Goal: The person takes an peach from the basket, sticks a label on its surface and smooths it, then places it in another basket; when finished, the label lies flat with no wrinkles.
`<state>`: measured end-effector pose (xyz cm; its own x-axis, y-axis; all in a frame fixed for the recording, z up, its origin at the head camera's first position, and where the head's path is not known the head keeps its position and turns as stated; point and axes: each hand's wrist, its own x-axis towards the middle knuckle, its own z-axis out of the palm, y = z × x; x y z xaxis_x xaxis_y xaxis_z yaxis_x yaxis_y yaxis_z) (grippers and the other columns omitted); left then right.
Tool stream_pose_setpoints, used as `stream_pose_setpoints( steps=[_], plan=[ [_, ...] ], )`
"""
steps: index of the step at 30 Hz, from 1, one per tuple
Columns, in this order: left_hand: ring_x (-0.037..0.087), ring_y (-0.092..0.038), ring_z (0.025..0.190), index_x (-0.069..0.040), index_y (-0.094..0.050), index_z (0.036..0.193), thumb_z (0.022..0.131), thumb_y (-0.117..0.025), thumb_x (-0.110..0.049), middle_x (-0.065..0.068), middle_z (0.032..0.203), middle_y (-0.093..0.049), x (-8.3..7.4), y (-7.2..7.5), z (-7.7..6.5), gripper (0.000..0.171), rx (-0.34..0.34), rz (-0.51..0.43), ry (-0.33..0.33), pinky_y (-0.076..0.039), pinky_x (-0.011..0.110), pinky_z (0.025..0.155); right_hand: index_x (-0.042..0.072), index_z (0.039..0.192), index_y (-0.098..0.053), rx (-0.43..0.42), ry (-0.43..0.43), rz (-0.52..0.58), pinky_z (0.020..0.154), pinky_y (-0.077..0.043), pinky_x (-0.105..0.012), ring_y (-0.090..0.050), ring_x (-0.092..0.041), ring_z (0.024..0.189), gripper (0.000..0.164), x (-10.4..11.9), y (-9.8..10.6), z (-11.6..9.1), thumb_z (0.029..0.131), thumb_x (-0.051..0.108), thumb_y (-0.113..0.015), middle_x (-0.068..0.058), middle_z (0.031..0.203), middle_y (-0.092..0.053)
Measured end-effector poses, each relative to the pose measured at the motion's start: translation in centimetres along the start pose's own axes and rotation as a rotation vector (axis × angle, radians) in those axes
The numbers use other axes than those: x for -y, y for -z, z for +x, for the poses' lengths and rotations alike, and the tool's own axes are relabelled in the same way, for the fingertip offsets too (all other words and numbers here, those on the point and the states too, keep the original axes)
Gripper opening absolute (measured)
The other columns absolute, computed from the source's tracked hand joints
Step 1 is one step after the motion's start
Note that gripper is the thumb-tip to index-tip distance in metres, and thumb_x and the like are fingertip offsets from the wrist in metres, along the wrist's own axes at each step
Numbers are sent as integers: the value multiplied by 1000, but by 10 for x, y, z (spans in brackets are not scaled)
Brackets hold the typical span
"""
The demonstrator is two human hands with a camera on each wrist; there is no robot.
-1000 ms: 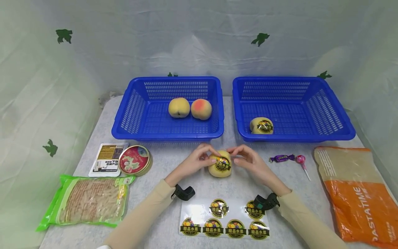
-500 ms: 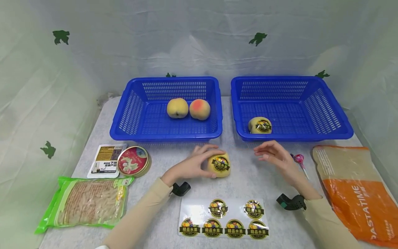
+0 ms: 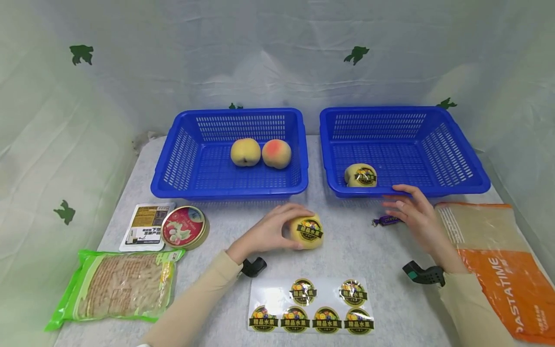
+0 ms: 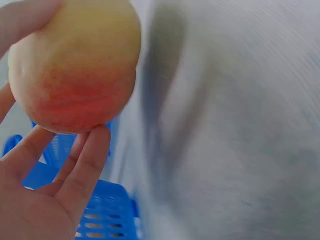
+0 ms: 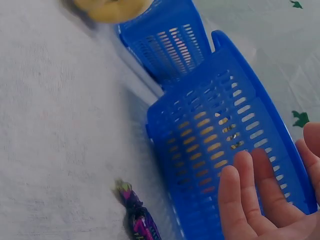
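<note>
My left hand (image 3: 277, 229) grips a yellow peach (image 3: 301, 239) in the middle of the table, thumb at its near side and fingers over its far side. On the peach's upper face is a round black-and-gold sticker (image 3: 310, 230). The left wrist view shows the red-blushed side of this peach (image 4: 80, 90) between thumb and fingers. My right hand (image 3: 418, 219), fingers loosely bent and holding nothing, is at the front rim of the right blue basket (image 3: 459, 189). Inside that basket sits another stickered peach (image 3: 352, 179). In the right wrist view my fingers (image 5: 245, 190) overlap the basket wall.
Two peaches (image 3: 245, 153) lie in the left blue basket (image 3: 230, 193). A sticker sheet (image 3: 270, 291) is in front. At left are a flat white pack (image 3: 145, 226), a round tin (image 3: 184, 226) and a green-edged bag (image 3: 121, 286). A purple candy (image 3: 387, 220) and an orange bag (image 3: 503, 284) are at right.
My right hand has left the peach and moved right to the basket's front rim, now covering the lollipop. My left hand has wrapped round the peach, which stays nearly in place.
</note>
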<state>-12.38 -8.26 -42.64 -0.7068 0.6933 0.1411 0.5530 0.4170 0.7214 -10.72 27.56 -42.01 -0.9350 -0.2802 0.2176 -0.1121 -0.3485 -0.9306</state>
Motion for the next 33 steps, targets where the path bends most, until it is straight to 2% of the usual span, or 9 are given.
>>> stream_pose_setpoints(
  steps=[3, 7, 10, 13, 20, 26, 29, 33],
  plan=[
    [6, -35, 118, -34, -46, 129, 67, -77, -40, -17, 128, -41, -10, 4, 4, 69, -28, -69, -31, -36, 33, 93, -4, 126, -35, -15, -15, -19, 85, -46, -33, -54, -25, 105, 33, 2, 1, 2, 94, -8, -32, -22, 112, -48],
    [9, -41, 113, -24, -48, 129, 68, -79, -33, -9, 128, -43, -30, 17, 19, 69, -53, -170, -97, -47, 26, 79, -2, 125, -37, -28, -27, -26, 86, -45, -33, -54, -26, 105, 31, 2, 0, 2, 94, -7, -32, -21, 111, -49],
    [10, -43, 110, -20, -49, 129, 68, -79, -32, -5, 126, -45, -44, 29, 35, 69, -82, -173, -121, -47, 25, 76, -1, 124, -38, -46, -37, -41, 86, -45, -33, -54, -25, 105, 30, 2, -1, 2, 95, -5, -33, -20, 111, -50],
    [7, -44, 108, -21, -49, 128, 68, -79, -31, -6, 123, -46, -55, 40, 56, 68, -116, -163, -114, -47, 23, 75, 1, 123, -39, -61, -44, -50, 86, -45, -33, -54, -24, 105, 29, 1, -1, 3, 95, -4, -34, -18, 110, -52],
    [8, -46, 97, -22, -49, 128, 69, -78, -32, -6, 120, -48, -65, 61, 120, 66, -173, -159, -35, -46, 22, 73, 1, 122, -40, -64, -19, -47, 84, -47, -33, -54, -25, 105, 29, -4, 0, 3, 95, -5, -33, -17, 110, -52],
    [9, -44, 104, -21, -47, 129, 72, -76, -30, -3, 120, -48, -59, 65, 176, 65, -152, -120, 91, -41, 22, 79, -1, 122, -40, -77, 21, -25, 82, -47, -34, -54, -28, 105, 29, -13, 6, 3, 94, -5, -35, -19, 108, -55],
    [11, -45, 104, -21, -45, 129, 73, -75, -29, -2, 119, -49, -55, 62, 196, 64, -137, -118, 148, -41, 23, 80, -2, 123, -40, -125, 44, -52, 81, -48, -36, -54, -28, 104, 29, -24, 13, 4, 94, 3, -42, -18, 109, -55],
    [12, -47, 102, -20, -45, 130, 74, -74, -28, 1, 117, -50, -47, 59, 215, 64, -134, -125, 181, -41, 23, 79, -2, 121, -42, -256, 50, -124, 77, -50, -36, -57, -27, 99, 34, -41, 22, 6, 92, 12, -51, -16, 109, -55]
  ],
)
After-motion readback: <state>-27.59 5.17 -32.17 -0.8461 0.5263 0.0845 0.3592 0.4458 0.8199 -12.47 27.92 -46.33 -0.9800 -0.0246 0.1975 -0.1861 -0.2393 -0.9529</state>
